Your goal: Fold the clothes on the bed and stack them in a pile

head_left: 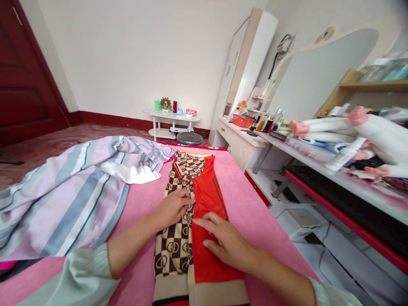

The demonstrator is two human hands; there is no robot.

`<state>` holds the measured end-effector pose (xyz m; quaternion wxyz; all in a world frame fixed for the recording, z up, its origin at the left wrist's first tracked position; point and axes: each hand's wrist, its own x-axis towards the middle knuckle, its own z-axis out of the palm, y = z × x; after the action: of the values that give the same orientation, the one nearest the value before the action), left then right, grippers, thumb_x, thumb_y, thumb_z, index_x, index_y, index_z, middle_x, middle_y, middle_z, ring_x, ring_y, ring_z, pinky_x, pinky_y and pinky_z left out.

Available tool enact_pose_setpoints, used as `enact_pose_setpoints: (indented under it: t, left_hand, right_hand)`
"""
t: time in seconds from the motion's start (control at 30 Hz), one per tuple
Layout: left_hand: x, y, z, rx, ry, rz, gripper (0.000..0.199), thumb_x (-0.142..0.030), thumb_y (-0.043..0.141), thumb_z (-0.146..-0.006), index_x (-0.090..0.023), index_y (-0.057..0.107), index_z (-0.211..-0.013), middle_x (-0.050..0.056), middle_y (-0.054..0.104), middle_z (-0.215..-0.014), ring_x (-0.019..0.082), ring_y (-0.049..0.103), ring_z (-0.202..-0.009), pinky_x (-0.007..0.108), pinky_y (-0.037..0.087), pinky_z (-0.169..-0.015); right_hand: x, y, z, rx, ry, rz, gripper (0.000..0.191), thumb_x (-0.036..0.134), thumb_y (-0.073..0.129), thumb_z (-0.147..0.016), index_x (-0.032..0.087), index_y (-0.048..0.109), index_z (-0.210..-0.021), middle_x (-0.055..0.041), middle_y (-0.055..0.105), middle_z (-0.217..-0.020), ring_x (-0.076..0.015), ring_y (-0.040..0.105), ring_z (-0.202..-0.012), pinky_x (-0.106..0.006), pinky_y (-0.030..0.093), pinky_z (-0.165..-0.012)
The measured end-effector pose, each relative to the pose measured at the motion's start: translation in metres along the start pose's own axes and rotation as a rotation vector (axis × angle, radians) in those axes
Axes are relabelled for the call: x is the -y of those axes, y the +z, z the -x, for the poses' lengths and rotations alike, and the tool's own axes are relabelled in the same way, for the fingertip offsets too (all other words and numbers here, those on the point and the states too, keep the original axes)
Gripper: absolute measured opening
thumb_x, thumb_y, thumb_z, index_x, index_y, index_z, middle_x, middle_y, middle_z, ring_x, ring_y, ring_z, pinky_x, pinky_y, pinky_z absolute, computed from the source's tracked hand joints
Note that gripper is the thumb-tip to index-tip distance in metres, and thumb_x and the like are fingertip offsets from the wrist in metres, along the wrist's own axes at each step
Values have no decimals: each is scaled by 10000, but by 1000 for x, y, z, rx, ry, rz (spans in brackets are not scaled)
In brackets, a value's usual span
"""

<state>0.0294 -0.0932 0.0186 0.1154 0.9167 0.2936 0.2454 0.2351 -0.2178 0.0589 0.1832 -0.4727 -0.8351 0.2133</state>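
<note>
A pair of trousers (174, 250) lies flat, one leg in a brown and cream checked print, the other plain red with a dark-trimmed side pocket. Beige cuffs with dark edges end both legs near me. Over the checked leg, my left hand (178, 207) has its fingers curled together at the seam between the two legs, closed on the cloth there. Just nearer to me, on the red leg, rests my right hand (228, 244). Its fingers are spread and hold nothing.
A pink bed cover (251, 212) spreads beneath the trousers. Striped bedding (79, 191) is bunched at the left, with a white cloth (137, 173) on it. At the right stand a cluttered desk (318, 148) and a dressing table (239, 136); a low white table (165, 114) is beyond.
</note>
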Motion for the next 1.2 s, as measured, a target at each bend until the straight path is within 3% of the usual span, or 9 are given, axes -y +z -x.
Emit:
enact_pose_setpoints:
  t: [0.2,0.37,0.47,0.57,0.7,0.83,0.97,1.07,1.2]
  left_hand:
    - [-10,-7,16,44,71,104,398,5,442,-734,-241,699,-913,40,597,-1036,172,553,-976,285,444,-871]
    - [-15,-29,50,202,130,134,500,37,433,-734,-279,667,-1042,19,591,-1164,175,542,-1070,305,421,-947]
    - [-10,-50,79,253,87,121,544,34,418,-758,-319,636,-1109,10,562,-1235,183,512,-1140,324,409,-983]
    - [-6,-65,106,307,57,114,506,-34,479,-792,-367,612,-1149,-5,487,-1340,211,449,-1230,371,380,-1032]
    - [-14,-66,117,351,65,106,440,-210,629,-786,-406,590,-1178,-13,413,-1415,249,413,-1269,399,371,-1052]
    - [-30,-59,99,276,172,98,315,-228,560,-847,-348,630,-1130,18,522,-1326,236,443,-1242,381,363,-1056]
    - [-48,-66,84,234,252,235,233,-220,456,-906,-259,654,-1025,53,661,-1111,207,546,-1126,362,364,-1046]
    - [-65,-78,90,228,213,373,237,-257,426,-926,-232,641,-1023,71,696,-970,191,611,-995,302,440,-941]
    - [-83,-85,108,304,173,533,286,-348,408,-933,-221,659,-984,69,701,-848,167,644,-811,210,487,-735]
  right_hand:
    - [7,6,-9,61,-79,54,303,116,513,-819,260,647,-1049,-38,571,-1018,-156,562,-927,-253,458,-811]
    - [7,-14,9,161,-193,-11,416,-6,423,-768,209,640,-1051,-34,625,-993,-136,571,-928,-242,439,-832]
    - [-5,-37,30,165,-155,63,515,-37,407,-710,230,645,-1081,-42,616,-1106,-158,546,-1041,-299,407,-933]
    - [-18,-52,51,200,-111,121,554,-7,416,-749,286,612,-1176,-33,518,-1311,-183,448,-1223,-349,345,-1034]
    - [-22,-50,61,234,-92,130,482,71,455,-818,326,604,-1199,-11,410,-1425,-199,341,-1326,-388,285,-1092]
    - [-28,-35,51,195,-98,65,313,163,474,-870,275,685,-1072,-49,494,-1360,-207,400,-1291,-414,272,-1098]
    - [-25,-34,46,139,-74,-40,292,211,403,-923,237,658,-1062,-66,614,-1211,-176,510,-1189,-429,229,-1112]
    - [0,-45,50,185,-32,-65,288,196,408,-916,247,642,-1076,-45,675,-1066,-156,589,-1053,-388,267,-1085]
    - [43,-57,60,335,28,-163,257,232,446,-895,239,690,-975,-36,690,-930,-154,608,-926,-260,411,-896]
